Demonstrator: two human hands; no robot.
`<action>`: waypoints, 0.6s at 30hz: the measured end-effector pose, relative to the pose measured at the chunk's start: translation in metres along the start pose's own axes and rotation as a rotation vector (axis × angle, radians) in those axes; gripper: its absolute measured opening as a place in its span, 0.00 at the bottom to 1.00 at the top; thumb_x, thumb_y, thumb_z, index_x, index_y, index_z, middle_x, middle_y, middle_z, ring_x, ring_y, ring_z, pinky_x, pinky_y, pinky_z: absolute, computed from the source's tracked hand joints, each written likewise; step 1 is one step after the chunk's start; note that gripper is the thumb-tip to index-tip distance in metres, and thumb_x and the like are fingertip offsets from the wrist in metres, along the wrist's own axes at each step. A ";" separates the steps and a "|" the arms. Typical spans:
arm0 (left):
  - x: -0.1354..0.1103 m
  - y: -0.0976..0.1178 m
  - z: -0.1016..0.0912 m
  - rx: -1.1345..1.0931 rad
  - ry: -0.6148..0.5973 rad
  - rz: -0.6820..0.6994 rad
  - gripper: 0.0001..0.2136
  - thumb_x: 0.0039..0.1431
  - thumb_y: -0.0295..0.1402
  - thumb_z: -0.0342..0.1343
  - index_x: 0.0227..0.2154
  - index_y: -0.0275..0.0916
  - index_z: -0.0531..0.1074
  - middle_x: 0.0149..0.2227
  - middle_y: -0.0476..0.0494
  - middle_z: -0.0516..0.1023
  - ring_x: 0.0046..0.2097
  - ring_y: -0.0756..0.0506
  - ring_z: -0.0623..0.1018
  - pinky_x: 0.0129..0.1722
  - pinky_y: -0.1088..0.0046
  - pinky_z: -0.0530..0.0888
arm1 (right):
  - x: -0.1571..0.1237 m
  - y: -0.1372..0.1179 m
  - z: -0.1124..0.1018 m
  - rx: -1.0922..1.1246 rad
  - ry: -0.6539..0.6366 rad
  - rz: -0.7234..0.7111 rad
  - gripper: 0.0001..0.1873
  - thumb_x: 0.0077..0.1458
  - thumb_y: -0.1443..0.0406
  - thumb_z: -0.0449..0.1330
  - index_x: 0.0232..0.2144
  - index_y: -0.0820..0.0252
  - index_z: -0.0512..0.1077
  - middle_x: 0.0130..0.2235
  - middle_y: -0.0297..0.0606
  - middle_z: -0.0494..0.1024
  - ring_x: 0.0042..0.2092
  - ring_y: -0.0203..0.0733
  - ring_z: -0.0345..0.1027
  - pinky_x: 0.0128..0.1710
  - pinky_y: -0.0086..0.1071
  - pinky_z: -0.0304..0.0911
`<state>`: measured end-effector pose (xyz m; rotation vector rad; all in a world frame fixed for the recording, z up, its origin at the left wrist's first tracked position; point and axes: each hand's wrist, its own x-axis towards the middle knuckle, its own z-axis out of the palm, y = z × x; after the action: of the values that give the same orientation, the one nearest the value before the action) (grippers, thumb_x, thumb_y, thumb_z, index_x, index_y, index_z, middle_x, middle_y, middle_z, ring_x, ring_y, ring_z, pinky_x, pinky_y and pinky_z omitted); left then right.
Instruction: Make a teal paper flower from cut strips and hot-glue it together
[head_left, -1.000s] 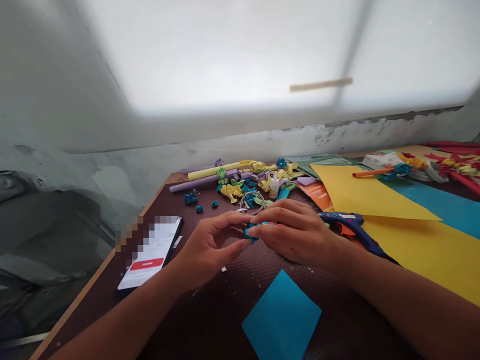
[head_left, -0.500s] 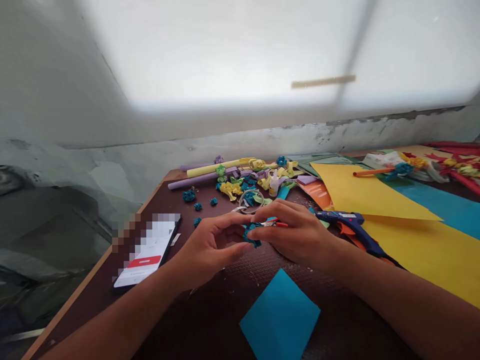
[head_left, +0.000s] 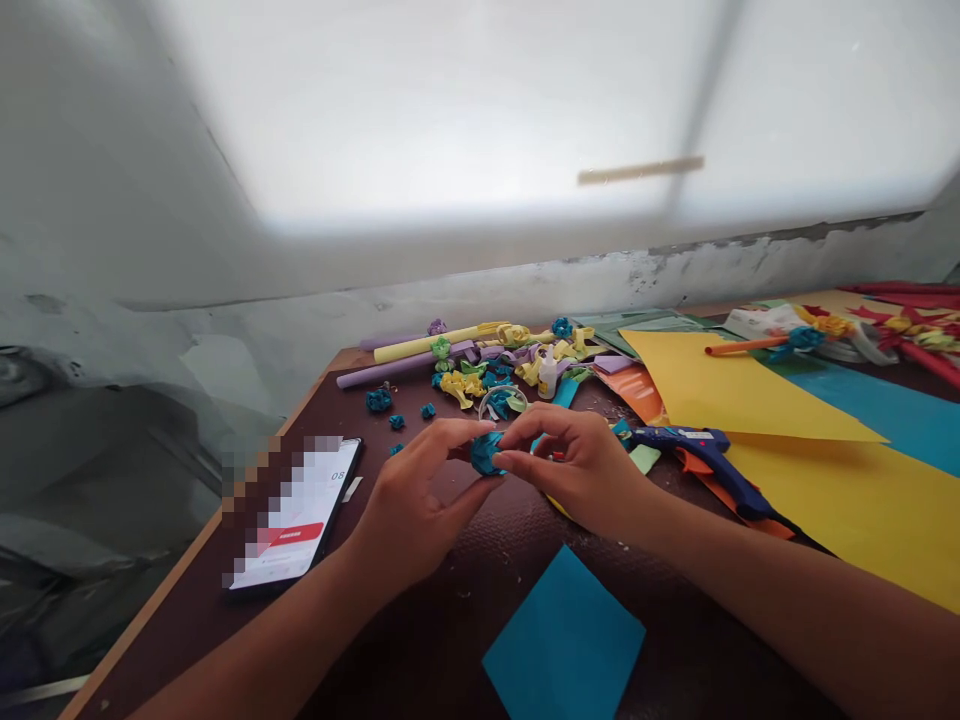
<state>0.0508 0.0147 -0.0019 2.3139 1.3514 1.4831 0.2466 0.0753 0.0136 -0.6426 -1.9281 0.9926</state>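
Between my two hands, above the dark brown table, is a small blue crumpled paper flower (head_left: pixel 487 454). My left hand (head_left: pixel 420 490) holds it from the left, with the fingertips over its top and the thumb beneath. From the right, the thumb and index finger of my right hand (head_left: pixel 574 455) pinch its edge. Part of the flower is hidden by the fingers. Below the hands a flat blue paper square (head_left: pixel 566 635) lies with one corner pointing away from me. A blue glue gun (head_left: pixel 697 450) rests just right of my right hand.
A phone (head_left: pixel 300 515) lies on the left. Several small blue paper flowers (head_left: pixel 379 400) sit behind my left hand. Farther back are rolled paper tubes (head_left: pixel 405 365), paper scraps, a glue bottle (head_left: pixel 548 375) and a tape ring (head_left: pixel 482 403). Yellow sheets (head_left: pixel 750 395) cover the right side.
My right hand has turned so its thumb and index finger pinch the blue paper flower's edge. More of the flower now shows, slightly farther left. The table things look the same.
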 end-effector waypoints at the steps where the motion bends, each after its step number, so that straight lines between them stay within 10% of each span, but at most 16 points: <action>1: 0.000 0.000 0.000 0.012 -0.009 0.025 0.16 0.60 0.28 0.66 0.51 0.41 0.74 0.48 0.44 0.82 0.50 0.46 0.81 0.51 0.71 0.78 | 0.000 0.001 0.000 0.015 -0.012 -0.011 0.08 0.57 0.60 0.69 0.33 0.59 0.80 0.35 0.37 0.79 0.33 0.36 0.70 0.28 0.28 0.62; 18: 0.000 -0.001 0.002 -0.011 -0.026 0.029 0.17 0.61 0.28 0.66 0.53 0.41 0.76 0.51 0.42 0.82 0.53 0.44 0.81 0.56 0.68 0.78 | -0.002 -0.001 -0.002 -0.100 -0.066 -0.110 0.05 0.60 0.67 0.64 0.32 0.58 0.80 0.35 0.35 0.78 0.37 0.37 0.72 0.38 0.31 0.65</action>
<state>0.0518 0.0159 -0.0030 2.3472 1.3063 1.4589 0.2490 0.0742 0.0138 -0.5602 -2.0588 0.8627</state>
